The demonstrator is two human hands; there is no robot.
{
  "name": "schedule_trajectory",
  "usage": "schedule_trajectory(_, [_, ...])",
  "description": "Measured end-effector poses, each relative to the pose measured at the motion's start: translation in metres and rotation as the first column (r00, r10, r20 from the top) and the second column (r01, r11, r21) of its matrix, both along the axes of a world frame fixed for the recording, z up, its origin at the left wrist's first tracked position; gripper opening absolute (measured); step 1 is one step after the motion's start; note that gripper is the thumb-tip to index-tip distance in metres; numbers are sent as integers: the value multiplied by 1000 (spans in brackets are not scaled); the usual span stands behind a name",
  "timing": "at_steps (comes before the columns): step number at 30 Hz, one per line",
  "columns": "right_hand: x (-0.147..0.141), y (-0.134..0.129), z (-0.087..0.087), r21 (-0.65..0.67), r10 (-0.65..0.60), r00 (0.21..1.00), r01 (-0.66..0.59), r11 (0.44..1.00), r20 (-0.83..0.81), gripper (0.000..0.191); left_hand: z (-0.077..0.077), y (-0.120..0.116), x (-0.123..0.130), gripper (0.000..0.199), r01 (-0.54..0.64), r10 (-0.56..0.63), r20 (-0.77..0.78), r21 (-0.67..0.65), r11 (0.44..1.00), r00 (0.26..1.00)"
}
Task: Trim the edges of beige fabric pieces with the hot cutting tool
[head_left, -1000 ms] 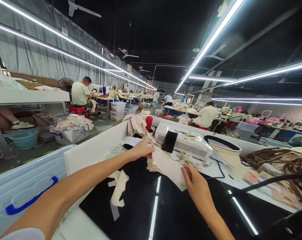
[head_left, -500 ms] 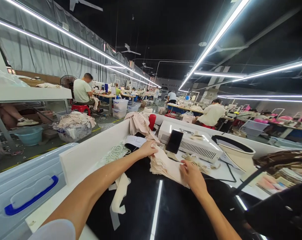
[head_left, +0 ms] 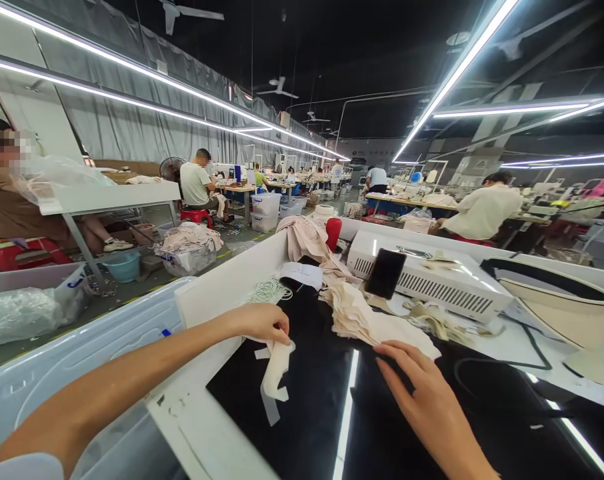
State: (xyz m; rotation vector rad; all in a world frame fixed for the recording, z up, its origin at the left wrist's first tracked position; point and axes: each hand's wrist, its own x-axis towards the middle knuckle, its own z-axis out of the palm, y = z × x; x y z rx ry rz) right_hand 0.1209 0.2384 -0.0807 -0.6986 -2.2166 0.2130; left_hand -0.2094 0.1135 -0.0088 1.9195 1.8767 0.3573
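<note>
A stack of beige fabric pieces (head_left: 377, 320) lies on the glossy black tabletop (head_left: 322, 387). My right hand (head_left: 422, 387) is beside its lower edge, fingers stretched out and apart, fingertips at the fabric's edge. Farther left, my left hand (head_left: 265, 323) is closed in a pinch at the top end of a small cream fabric strip (head_left: 277, 370), whose lower end hangs or lies over the black surface with a translucent piece. Behind the stack a dark phone (head_left: 385, 273) leans against a white slotted machine box (head_left: 432, 283).
Pale green cords (head_left: 269, 290), a white band (head_left: 302, 273) and a red object (head_left: 333, 233) sit at the back left. A cream ring-shaped piece (head_left: 562, 293) stands right. A blue-grey bin (head_left: 132, 333) adjoins the table's left side. Other people sit farther off.
My left hand has let go of the beige stack and moved left and down to the cream strip. My right hand's fingers have spread at the stack's edge. The camera view has turned left.
</note>
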Motion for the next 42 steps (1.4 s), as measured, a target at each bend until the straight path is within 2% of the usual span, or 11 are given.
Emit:
schedule_trajectory(4, [-4, -30, -8, -132, 67, 997, -72, 989, -41, 26, -9, -12, 0, 9, 9, -10, 19, 60, 998, 1000])
schedule_trajectory(7, [-6, -49, -7, -230, 111, 993, -119, 966, -46, 26, -6, -14, 4, 10, 24, -35, 74, 153, 988, 997])
schedule_trajectory(11, [-12, -73, 2, -410, 122, 990, -139, 901, -67, 31, 15, -22, 13, 16, 10, -63, 180, 278, 960, 982])
schedule_trajectory(15, [-22, -90, 12, -629, 50, 989, -127, 767, -139, 50, 39, -33, 28, 19, -13, -90, 279, 348, 937, 956])
schedule_trajectory(21, [-37, -110, 36, -687, 53, 915, -337, 644, -400, 85, 65, -52, 69, 25, 53, -196, 360, 371, 927, 912])
schedule_trajectory(24, [-38, -125, 53, -732, 157, 854, -509, 454, -496, 75, 69, -59, 90, 23, 80, -234, 437, 342, 936, 869])
schedule_trajectory(27, [-33, -140, 58, -806, 142, 838, -545, 231, -527, 55, 63, -62, 103, 23, 58, -221, 540, 301, 952, 812])
schedule_trajectory(32, [-8, -161, 41, -887, 35, 888, -459, 53, -458, 51, 31, -56, 115, 24, 81, -183, 600, 192, 978, 779])
schedule_trajectory(35, [11, -170, 27, -920, 53, 920, -390, 44, -388, 55, 5, -52, 131, 23, 105, -168, 577, 141, 984, 799])
schedule_trajectory(39, [38, -176, 15, -964, 19, 974, -227, 141, -227, 59, -26, -44, 156, 22, 161, -194, 536, 108, 981, 822])
schedule_trajectory(42, [60, -176, 8, -973, 6, 993, -117, 200, -119, 56, -39, -34, 170, 22, 207, -243, 447, 129, 970, 861])
